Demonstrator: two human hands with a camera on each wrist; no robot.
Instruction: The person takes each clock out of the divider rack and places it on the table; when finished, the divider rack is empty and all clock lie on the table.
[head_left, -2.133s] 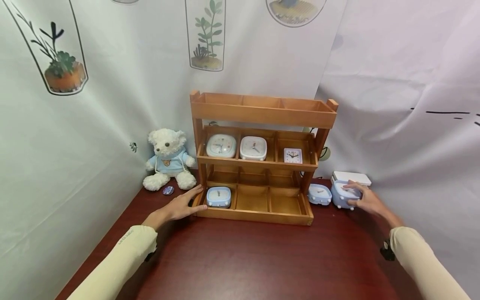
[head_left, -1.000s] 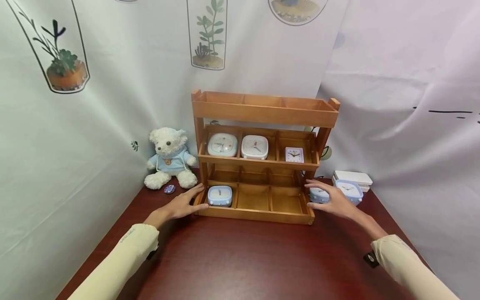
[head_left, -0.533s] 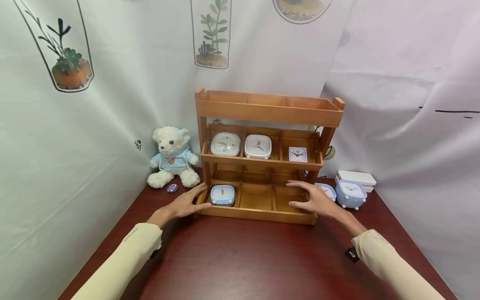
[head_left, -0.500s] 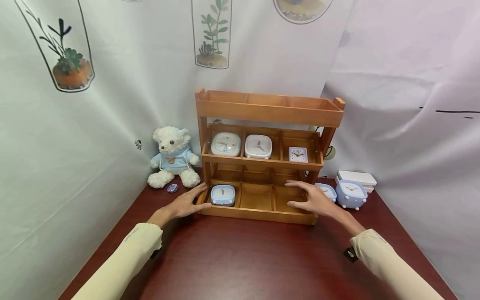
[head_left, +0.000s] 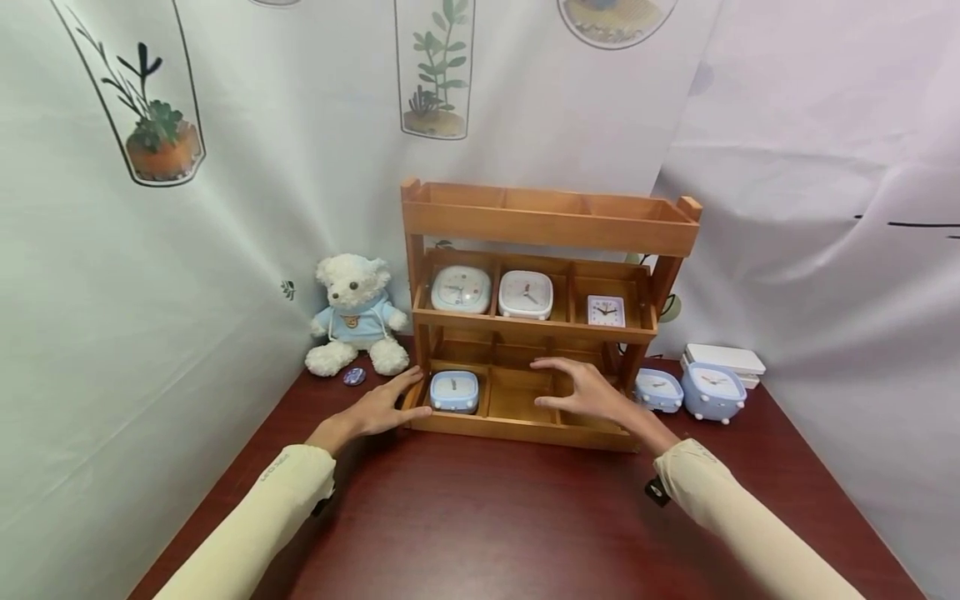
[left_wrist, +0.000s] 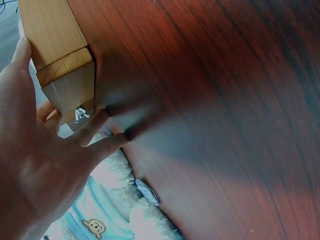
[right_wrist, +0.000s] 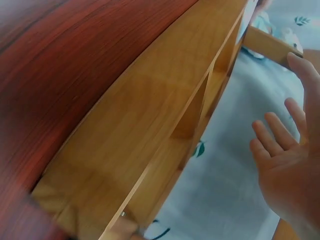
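My left hand (head_left: 386, 406), fingers spread, rests at the left end of the bottom tier of a wooden three-tier shelf (head_left: 517, 430). In the left wrist view its thumb lies along the wooden end and two fingertips meet the dark red table (left_wrist: 210, 100). Just beside it, a blue alarm clock (head_left: 454, 392) lies in the bottom left compartment. My right hand (head_left: 588, 393) reaches over the bottom tier, thumb and fingers apart, holding nothing; it partly hides the right compartment. Two more blue alarm clocks, a flatter one (head_left: 658, 391) and a deeper one (head_left: 713, 396), sit right of the shelf.
The middle tier holds a round-cornered clock (head_left: 461, 290), a white clock (head_left: 526, 294) and a small lilac square clock (head_left: 606, 312). A white teddy bear (head_left: 352, 292) and a round badge (head_left: 355, 377) are at left. White boxes (head_left: 726, 358) lie behind the blue clocks.
My right hand has left the deeper blue clock and moved left, past the flatter one, to over the shelf's bottom tier. My left hand stays at the shelf's end; the view shifts slightly.
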